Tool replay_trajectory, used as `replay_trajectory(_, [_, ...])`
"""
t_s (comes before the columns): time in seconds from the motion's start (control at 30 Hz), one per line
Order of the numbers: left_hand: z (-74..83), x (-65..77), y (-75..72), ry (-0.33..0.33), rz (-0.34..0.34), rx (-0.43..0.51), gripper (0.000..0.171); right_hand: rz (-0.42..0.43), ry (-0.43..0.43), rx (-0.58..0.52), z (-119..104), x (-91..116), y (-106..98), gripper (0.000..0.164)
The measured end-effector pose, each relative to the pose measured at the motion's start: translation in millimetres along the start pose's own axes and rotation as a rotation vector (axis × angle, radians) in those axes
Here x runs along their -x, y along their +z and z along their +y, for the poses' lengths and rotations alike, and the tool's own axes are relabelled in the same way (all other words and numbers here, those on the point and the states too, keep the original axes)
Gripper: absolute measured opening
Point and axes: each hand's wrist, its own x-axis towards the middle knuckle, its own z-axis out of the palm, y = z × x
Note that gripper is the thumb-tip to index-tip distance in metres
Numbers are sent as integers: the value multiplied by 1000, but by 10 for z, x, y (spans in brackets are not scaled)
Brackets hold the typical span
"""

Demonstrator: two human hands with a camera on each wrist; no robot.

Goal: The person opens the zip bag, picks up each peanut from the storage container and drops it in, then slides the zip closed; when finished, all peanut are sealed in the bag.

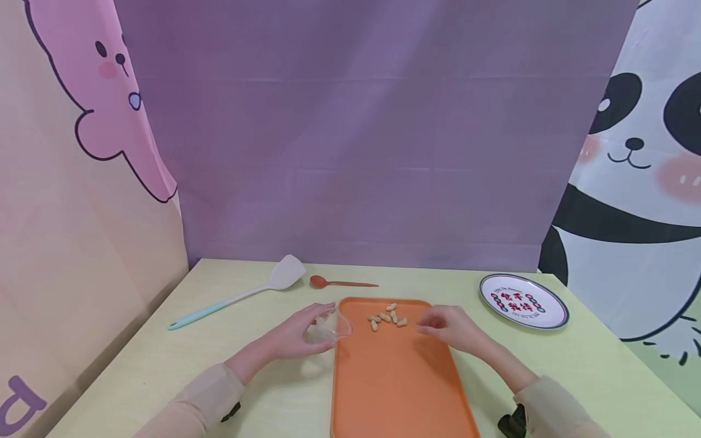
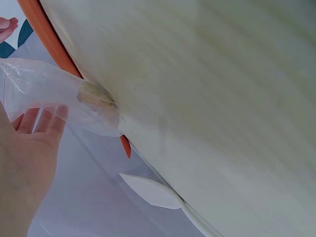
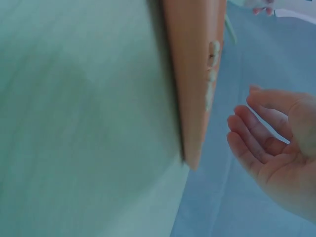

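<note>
Basically, R hand, fingers loosely bent w/ nothing visible in them, hovers over the R edge of an orange tray, nearer than L to peanuts, which lie just L of its fingertips at the tray's far end, long axes pointing various ways. L hand grips a clear plastic bag by the tray's L edge, so peanuts sit btwn both hands.

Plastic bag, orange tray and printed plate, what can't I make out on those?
- Plastic bag: left wrist view, its cloudy film blurs the contents.
- Orange tray: head view, the bottom picture edge cuts off its near end.
- Printed plate: head view, tiny lettering too small to read.
</note>
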Motion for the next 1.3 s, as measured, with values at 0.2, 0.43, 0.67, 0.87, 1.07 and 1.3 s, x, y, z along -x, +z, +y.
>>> replay_trajectory(0.2, [11, -4, -10, -9, 5, -1, 72, 21, 27, 20, 74, 35, -36, 13])
replay_trajectory(0.43, [-2, -11, -5, -12, 7, 16, 73, 22, 108, 96, 164, 54, -39, 13])
replay_trajectory(0.67, [-15, -9, -3, -20, 5, 27, 73, -29, 149, 104, 177, 36, -6, 11])
replay_trajectory(0.87, [-22, -4, 2, -16, -2, 30, 73, -73, 97, 92, 175, 24, 34, 13])
replay_trajectory(1.07, [-20, -2, 2, -20, -6, 26, 74, -102, 7, 64, 153, -2, 62, 11])
replay_trajectory(1.3, [-9, 0, -12, -30, -7, 34, 73, -102, 2, 59, 122, -25, 50, 11])
